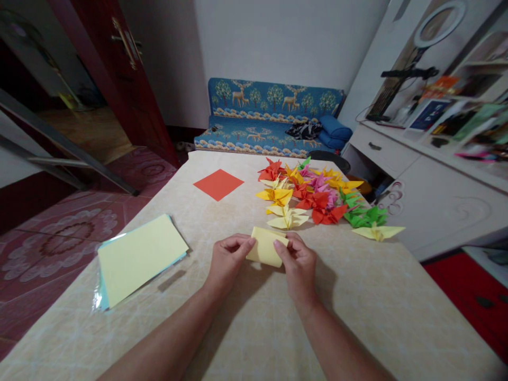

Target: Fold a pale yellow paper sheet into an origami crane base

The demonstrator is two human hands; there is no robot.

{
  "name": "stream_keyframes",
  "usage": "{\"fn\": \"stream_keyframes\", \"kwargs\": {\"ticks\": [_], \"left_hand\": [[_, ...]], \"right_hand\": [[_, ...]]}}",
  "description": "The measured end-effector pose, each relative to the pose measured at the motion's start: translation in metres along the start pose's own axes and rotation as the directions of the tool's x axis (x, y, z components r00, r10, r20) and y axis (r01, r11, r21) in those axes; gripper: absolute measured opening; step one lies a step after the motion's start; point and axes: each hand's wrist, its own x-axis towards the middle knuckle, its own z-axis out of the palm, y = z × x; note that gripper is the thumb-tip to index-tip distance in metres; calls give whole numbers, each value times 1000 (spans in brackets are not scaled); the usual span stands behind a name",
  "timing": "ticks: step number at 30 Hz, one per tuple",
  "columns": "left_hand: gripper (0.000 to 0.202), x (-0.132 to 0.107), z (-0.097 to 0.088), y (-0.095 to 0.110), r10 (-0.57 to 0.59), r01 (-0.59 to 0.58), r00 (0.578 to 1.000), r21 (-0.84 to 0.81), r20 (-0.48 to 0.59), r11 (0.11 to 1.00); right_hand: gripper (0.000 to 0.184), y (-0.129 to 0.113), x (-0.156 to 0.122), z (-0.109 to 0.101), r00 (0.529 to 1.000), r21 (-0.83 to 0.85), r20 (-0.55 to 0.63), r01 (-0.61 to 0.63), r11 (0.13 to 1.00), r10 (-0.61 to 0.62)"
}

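Observation:
A small sheet of pale yellow paper, bent over on itself, is held just above the table in front of me. My left hand pinches its left edge between thumb and fingers. On the other side my right hand grips the right edge, its thumb lying on the front face and its fingers behind. Beyond the hands lies a pale yellow paper crane, close to the paper's upper edge. Several more folded cranes in red, orange, pink and green are heaped at the far right of the table.
A red paper square lies flat at the back of the table. To the left is a stack of pale yellow sheets on a clear wrapper. Behind stand a blue patterned sofa and, at right, a white cabinet.

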Motion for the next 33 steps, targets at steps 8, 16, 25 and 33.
{"fn": "stream_keyframes", "kwargs": {"ticks": [8, 16, 25, 33], "left_hand": [[20, -4, 3, 1, 15, -14, 1000, 41, -17, 999], [20, -4, 2, 0, 63, -62, 998, 47, -9, 997], [21, -4, 3, -1, 121, -121, 993, 34, -9, 992], [25, -4, 3, -3, 184, -183, 983, 51, -23, 982]], "right_hand": [[23, 0, -1, 0, 1000, -14, -23, -19, 1000, 19], [24, -1, -4, 0, 999, -20, -15, -36, 999, 35], [21, 3, -5, 0, 999, -13, -15, -32, 999, 32], [26, 0, -6, 2, 1000, -26, -13, 11, 1000, -11]]}}
